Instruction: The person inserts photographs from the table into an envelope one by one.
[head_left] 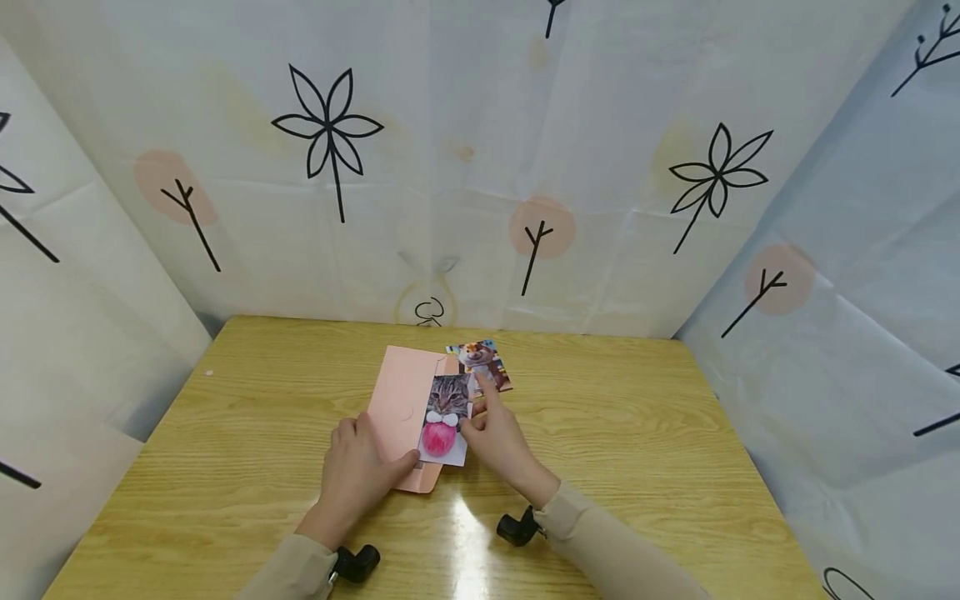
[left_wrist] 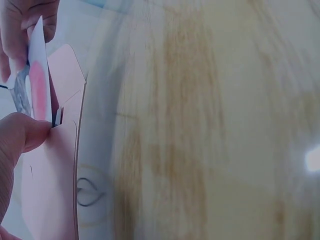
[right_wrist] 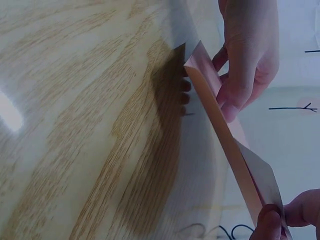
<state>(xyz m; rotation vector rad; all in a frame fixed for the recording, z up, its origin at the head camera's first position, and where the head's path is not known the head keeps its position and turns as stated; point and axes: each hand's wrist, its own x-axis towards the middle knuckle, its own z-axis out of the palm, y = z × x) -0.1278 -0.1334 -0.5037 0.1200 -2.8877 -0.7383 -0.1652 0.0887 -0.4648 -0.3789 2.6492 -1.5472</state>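
Note:
My left hand [head_left: 352, 462] grips the lower left part of a pink envelope [head_left: 393, 392], its thumb lying by the opening on the right side. In the left wrist view that thumb [left_wrist: 35, 132] meets the lower edge of a cat photo [left_wrist: 37, 85]. The photo, a grey tabby above a bright pink ball, stands partly out of the envelope's mouth in the head view. Its right edge is pinched by my right hand [head_left: 506, 437]. Behind that hand's fingers lies a second photo [head_left: 477, 354] of an orange and white animal, overlapping the envelope's upper right corner.
Everything lies on a wood-grain table [head_left: 630, 450]. White cloth [head_left: 480, 150] with line-drawn plants hangs behind it and at both sides. Each wrist carries a black camera mount, one at the left [head_left: 357, 564] and one at the right [head_left: 517, 528].

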